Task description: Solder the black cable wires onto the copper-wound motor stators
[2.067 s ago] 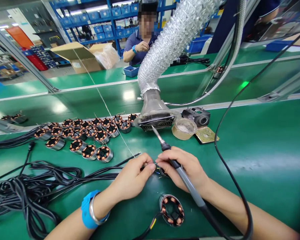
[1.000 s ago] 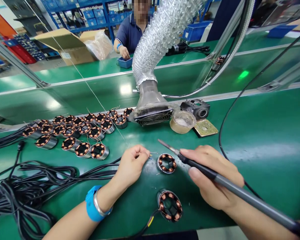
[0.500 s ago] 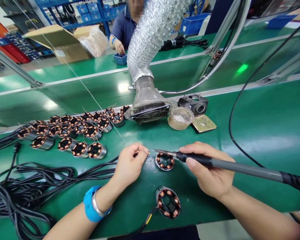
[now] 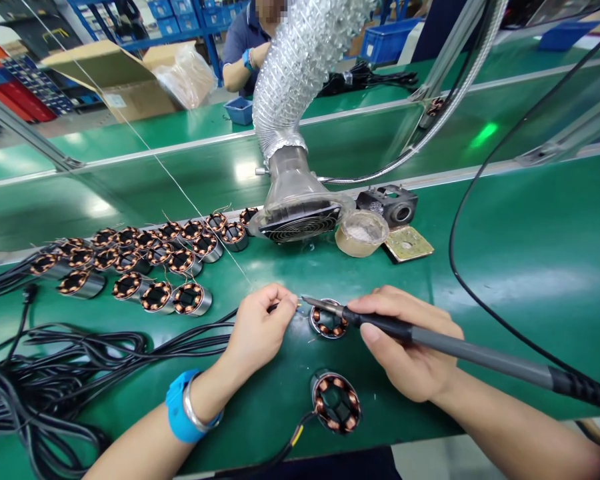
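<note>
Blue shelves (image 4: 200, 35) held blue bins (image 4: 168, 26) beyond a green bench (image 4: 195, 125). An open box (image 4: 147, 97) stood by it, above grey floor (image 4: 77, 115). White glare (image 4: 247, 171) and green light (image 4: 484, 135) marked the green surfaces.

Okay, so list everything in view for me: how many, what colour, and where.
Soldering iron: one, grey and black, in the right hand
Thin wires: several, mixed colours, at the left fingertips
Front copper-wound rings: two, copper and silver, by the hands
Clustered rings: too crowded to count, copper and silver, left
Cables: many, black, left
Extractor hose: one, silver, above centre
Tub: one, tan, beside the nozzle
Square pad: one, yellowish, right of the tub
Metal block: one, dark, behind the pad
Carton: one, brown, far left
Bins: several, blue, far side
Co-worker: one, dark blue shirt, opposite
Bench: green, beneath
Left hand: one, centre, blue wristband
Right hand: one, right
</note>
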`<action>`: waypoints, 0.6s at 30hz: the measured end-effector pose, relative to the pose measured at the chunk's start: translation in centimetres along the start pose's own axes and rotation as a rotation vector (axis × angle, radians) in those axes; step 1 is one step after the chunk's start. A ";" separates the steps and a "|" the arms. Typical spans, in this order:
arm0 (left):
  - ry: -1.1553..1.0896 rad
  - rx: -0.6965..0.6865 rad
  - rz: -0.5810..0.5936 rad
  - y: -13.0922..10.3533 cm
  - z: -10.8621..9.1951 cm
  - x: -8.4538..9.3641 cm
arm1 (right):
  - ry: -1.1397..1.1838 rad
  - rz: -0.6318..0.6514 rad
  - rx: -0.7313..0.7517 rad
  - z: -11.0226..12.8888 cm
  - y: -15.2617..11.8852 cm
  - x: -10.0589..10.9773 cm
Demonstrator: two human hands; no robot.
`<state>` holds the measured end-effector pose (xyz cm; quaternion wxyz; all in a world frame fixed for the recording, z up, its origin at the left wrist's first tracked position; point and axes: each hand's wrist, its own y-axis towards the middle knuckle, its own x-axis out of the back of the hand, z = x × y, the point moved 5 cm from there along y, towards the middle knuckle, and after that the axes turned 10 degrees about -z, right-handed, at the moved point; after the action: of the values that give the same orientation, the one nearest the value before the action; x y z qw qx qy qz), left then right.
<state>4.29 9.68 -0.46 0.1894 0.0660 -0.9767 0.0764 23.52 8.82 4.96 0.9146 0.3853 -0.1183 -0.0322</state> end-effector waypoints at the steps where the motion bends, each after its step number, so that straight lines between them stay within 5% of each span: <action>1: 0.001 -0.001 0.000 0.0 0.0 0.0 | 0.000 0.009 0.014 0.2 0.0 -0.1; 10: 0.025 -0.020 -0.008 0.0 -0.3 0.1 | -0.019 0.098 0.313 1.4 -1.3 -0.7; 18: 0.030 -0.026 -0.015 0.0 -0.4 0.1 | 0.010 0.055 0.293 1.6 -0.8 -0.3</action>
<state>4.33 9.76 -0.08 0.2056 0.0695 -0.9741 0.0633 22.88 7.22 5.42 0.8497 0.5113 -0.1278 0.0123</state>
